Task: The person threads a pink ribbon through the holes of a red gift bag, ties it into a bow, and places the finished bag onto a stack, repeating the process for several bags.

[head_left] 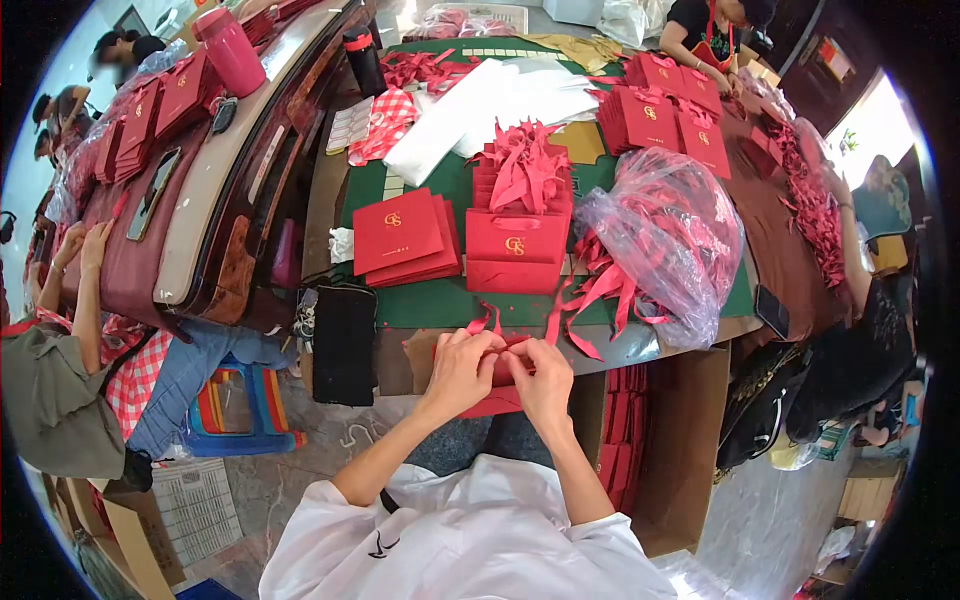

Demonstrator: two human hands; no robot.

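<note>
Close together at the table's near edge, my left hand [463, 372] and my right hand [541, 380] pinch the top of a red paper bag [492, 402], with a red ribbon [485, 318] rising beside the left fingers. The fingertips partly hide the bag's opening. Just beyond them stands a row of red bags [515, 247] with gold lettering and ribbons heaped on top. Flat red bags [405, 235] lie stacked to its left. On the right, a clear plastic bag [680, 240] holds many red ribbons, some spilling out toward my right hand.
A black pouch [343, 345] hangs at the table's left edge. An open cardboard box [680, 440] with red bags is below right. White sheets [490, 105] and more red bags [650, 118] lie farther back. Co-workers sit left and right; a phone [771, 311] rests at right.
</note>
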